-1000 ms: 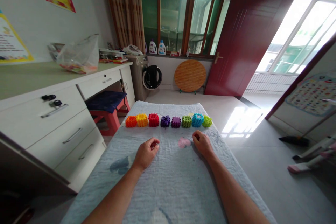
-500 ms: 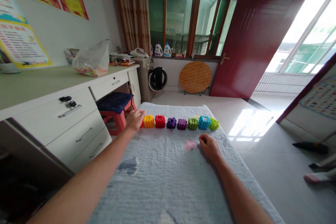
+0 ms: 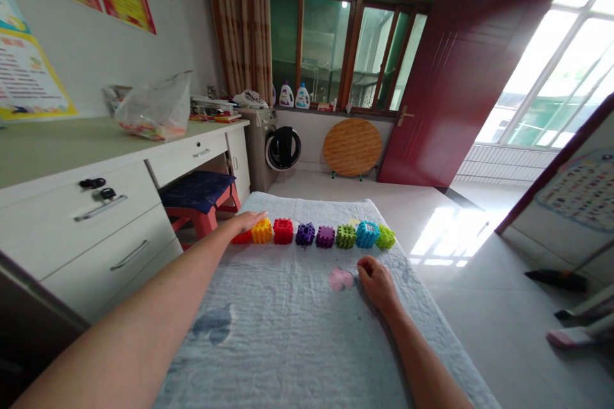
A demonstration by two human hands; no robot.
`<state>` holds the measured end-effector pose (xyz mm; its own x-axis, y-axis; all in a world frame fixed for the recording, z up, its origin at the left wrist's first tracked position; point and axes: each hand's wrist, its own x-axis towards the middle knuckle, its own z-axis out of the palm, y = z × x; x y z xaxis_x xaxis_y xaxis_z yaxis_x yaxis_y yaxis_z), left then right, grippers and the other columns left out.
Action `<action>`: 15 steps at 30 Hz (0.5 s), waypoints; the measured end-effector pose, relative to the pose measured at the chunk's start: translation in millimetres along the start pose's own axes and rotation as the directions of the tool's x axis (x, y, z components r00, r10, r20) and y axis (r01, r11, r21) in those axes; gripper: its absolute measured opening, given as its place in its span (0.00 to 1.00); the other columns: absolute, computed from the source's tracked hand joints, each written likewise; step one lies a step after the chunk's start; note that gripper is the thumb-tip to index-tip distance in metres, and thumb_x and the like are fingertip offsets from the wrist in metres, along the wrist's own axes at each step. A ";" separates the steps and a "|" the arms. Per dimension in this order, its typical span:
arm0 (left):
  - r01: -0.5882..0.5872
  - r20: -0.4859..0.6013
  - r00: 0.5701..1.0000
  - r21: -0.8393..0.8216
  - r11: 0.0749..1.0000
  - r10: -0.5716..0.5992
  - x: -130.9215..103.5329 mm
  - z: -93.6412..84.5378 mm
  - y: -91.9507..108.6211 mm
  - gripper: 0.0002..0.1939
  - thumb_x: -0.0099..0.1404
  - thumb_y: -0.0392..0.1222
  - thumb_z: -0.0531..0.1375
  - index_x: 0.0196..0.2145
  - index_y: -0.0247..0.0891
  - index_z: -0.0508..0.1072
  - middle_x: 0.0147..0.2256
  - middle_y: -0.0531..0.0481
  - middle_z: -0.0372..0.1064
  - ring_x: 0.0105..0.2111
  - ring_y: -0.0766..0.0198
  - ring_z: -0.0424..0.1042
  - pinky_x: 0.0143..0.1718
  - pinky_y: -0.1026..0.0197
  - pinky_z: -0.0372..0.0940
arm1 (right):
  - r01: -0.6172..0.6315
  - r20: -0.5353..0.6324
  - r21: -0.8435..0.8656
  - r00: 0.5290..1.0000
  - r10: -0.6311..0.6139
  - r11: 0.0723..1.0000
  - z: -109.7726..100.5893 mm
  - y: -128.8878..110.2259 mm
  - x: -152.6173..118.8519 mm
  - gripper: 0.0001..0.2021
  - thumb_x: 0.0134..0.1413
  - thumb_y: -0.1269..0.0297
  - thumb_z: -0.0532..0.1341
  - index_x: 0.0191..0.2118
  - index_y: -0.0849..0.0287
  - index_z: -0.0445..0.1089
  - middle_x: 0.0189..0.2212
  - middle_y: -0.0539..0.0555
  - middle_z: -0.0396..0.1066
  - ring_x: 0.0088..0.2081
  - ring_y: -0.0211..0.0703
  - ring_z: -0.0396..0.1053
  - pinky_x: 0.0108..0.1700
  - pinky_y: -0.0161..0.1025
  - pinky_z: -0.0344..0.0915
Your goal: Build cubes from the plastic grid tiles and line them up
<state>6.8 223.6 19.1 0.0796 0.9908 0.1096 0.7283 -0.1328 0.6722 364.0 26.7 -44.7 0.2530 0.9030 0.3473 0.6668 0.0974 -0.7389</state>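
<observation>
Several toy blocks with notched edges stand in a row across the cloth. At the left end my left hand point(image 3: 248, 222) lies with fingers stretched out over the orange-red block point(image 3: 242, 238) and the yellow block point(image 3: 261, 231); whether it presses on them I cannot tell. Rightward follow a red block point(image 3: 283, 231), a dark purple block point(image 3: 306, 234), a purple block point(image 3: 325, 236), a green block point(image 3: 346, 236), a blue block point(image 3: 367, 234) and a lime block point(image 3: 385, 237). My right hand point(image 3: 377, 280), fingers curled in with nothing visible in them, rests on the cloth before the blue block.
A pale blue cloth point(image 3: 288, 319) covers the table. To the left are a white desk point(image 3: 134, 179) with a plastic bag point(image 3: 158, 112) and a red stool point(image 3: 204, 195). Behind stand a washing machine point(image 3: 259, 147), a round wooden board point(image 3: 352, 147) and a red door point(image 3: 441, 89).
My left hand has moved from beside the orange-red block onto the left end of the row, its fingers flatter. The right hand stays curled in place. The view has shifted slightly.
</observation>
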 end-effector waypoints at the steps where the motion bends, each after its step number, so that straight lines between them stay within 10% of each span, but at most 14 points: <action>1: 0.008 0.077 0.997 0.014 1.000 -0.009 2.1 0.3 -1.0 0.24 0.48 0.64 0.57 0.16 0.38 0.71 0.21 0.44 0.73 0.32 0.52 0.70 0.34 0.60 0.62 | 0.004 0.002 -0.015 1.000 -0.003 1.000 0.4 0.8 0.1 0.04 0.45 0.68 0.56 0.25 0.54 0.67 0.20 0.48 0.68 0.25 0.40 0.65 0.31 0.34 0.57; 8: -0.021 0.468 0.884 0.078 0.997 -0.017 1.2 -1.3 -2.4 0.24 0.45 0.62 0.58 0.26 0.37 0.75 0.30 0.48 0.76 0.33 0.56 0.70 0.34 0.62 0.64 | 0.026 0.038 -0.117 0.999 -0.022 0.993 -0.3 1.6 -0.1 0.07 0.48 0.66 0.53 0.28 0.57 0.68 0.22 0.49 0.70 0.26 0.40 0.67 0.32 0.34 0.58; 15: -0.061 0.485 0.874 0.147 0.987 -0.018 -28.6 -2.4 -17.8 0.31 0.47 0.66 0.57 0.37 0.37 0.76 0.33 0.46 0.74 0.33 0.55 0.72 0.34 0.60 0.64 | 0.044 0.048 -0.141 0.998 -0.037 0.989 -2.2 -1.3 -0.5 0.08 0.48 0.65 0.52 0.28 0.57 0.68 0.22 0.50 0.70 0.26 0.40 0.67 0.32 0.34 0.58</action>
<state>-10.1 197.5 5.8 0.3865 0.8814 -0.2716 0.8140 -0.1875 0.5497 364.5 25.2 -42.7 0.1940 0.9179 0.3462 0.7695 0.0765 -0.6340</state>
